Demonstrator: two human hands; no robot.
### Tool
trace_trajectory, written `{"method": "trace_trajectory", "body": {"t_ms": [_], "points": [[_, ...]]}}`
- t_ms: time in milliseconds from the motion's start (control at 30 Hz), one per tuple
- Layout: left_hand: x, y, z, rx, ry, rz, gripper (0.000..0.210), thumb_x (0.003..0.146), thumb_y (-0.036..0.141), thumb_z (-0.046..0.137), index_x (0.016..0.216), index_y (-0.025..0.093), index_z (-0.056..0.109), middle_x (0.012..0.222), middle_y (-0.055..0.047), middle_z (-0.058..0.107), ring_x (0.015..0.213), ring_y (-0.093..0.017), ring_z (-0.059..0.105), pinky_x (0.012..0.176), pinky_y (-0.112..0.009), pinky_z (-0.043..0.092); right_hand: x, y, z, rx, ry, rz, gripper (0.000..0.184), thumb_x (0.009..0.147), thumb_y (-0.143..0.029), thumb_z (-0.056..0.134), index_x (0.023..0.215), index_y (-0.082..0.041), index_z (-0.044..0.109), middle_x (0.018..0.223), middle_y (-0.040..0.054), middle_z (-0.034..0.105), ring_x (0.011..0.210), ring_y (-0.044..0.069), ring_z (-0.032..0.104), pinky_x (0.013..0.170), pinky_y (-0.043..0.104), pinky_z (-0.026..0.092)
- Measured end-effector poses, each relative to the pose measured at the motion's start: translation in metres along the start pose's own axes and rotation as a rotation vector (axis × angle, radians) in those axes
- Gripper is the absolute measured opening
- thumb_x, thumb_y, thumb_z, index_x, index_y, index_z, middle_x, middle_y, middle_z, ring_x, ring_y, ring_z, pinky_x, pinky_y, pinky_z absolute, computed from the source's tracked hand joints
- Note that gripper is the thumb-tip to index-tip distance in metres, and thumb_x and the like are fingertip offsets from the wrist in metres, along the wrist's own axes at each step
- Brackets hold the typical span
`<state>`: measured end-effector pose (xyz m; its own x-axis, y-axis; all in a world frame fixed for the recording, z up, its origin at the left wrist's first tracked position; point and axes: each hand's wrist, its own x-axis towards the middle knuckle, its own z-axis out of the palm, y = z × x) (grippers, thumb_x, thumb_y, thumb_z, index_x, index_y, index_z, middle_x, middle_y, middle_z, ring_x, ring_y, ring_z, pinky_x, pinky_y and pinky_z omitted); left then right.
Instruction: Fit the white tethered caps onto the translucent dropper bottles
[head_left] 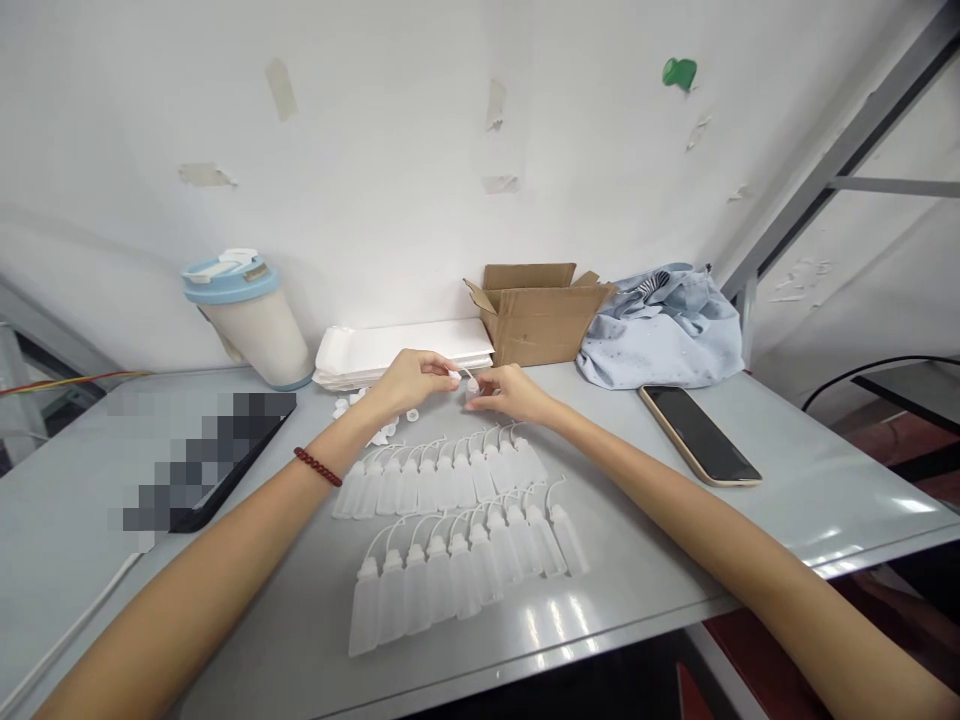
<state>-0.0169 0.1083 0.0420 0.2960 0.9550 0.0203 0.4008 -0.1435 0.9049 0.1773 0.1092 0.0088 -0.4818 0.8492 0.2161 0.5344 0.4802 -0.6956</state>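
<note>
The left hand point(412, 382) pinches a white cap point(454, 375), just beside the bottle point(472, 385) that the right hand point(511, 393) holds (mostly hidden by the fingers). Loose caps point(412, 415) lie near the left wrist; two rows of bottles point(437, 575) lie nearer on the table point(637, 550).

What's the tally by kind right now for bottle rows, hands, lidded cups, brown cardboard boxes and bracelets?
Bottle rows: 2 (far row, near row)
Hands: 2 (left hand, right hand)
Lidded cup: 1
Brown cardboard box: 1
Bracelet: 1
Total: 7
</note>
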Motion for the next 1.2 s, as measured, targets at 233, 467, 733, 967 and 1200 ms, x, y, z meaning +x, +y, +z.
{"method": "trace_trajectory", "body": {"t_ms": [233,467,733,967,1200], "points": [[-0.001,0.0,0.014,-0.009,-0.031,0.167,0.02,0.064,0.028,0.068,0.079,0.015,0.067,0.085,-0.005,0.072,0.084,-0.022,0.066,0.085,-0.037,0.049,0.001,0.011,0.008,0.015,0.007,-0.106,0.021,0.076,-0.033,0.067,0.072,-0.013,0.064,0.062,-0.0027,0.054,0.057,0.009,0.045,0.058,0.021,0.033],[0.0,-0.004,0.015,0.213,-0.023,0.326,0.018,0.073,0.029,0.06,0.082,0.015,0.066,0.091,-0.007,0.07,0.083,-0.02,0.063,0.081,-0.034,0.05,0.0,0.011,0.008,0.027,-0.01,-0.145,0.02,0.08,-0.032,0.062,0.077,-0.013,0.064,0.065,-0.0027,0.051,0.06,0.009,0.042,0.059,0.021,0.031],[-0.006,0.01,0.01,0.61,-0.074,0.512,0.017,0.079,0.016,0.049,0.086,0.014,0.065,0.093,-0.008,0.067,0.086,-0.02,0.062,0.082,-0.034,0.048,0.0,0.008,0.011,0.027,-0.026,-0.146,0.017,0.079,-0.03,0.063,0.08,-0.013,0.063,0.07,-0.002,0.049,0.063,0.011,0.041,0.062,0.023,0.031],[-0.009,0.014,0.009,0.602,-0.103,0.45,0.017,0.079,0.019,0.049,0.089,0.014,0.063,0.09,-0.007,0.067,0.082,-0.02,0.061,0.078,-0.032,0.048,-0.001,0.008,0.012,0.005,-0.02,-0.165,0.016,0.079,-0.028,0.064,0.075,-0.012,0.061,0.07,-0.0012,0.048,0.067,0.012,0.043,0.062,0.023,0.032],[-0.006,0.011,0.008,0.572,-0.076,0.402,0.018,0.079,0.024,0.052,0.085,0.014,0.065,0.087,-0.007,0.066,0.078,-0.019,0.061,0.075,-0.032,0.048,0.001,0.011,0.008,-0.028,-0.043,-0.139,0.014,0.078,-0.025,0.067,0.073,-0.013,0.063,0.07,-0.0017,0.047,0.065,0.011,0.043,0.063,0.023,0.033]]}}
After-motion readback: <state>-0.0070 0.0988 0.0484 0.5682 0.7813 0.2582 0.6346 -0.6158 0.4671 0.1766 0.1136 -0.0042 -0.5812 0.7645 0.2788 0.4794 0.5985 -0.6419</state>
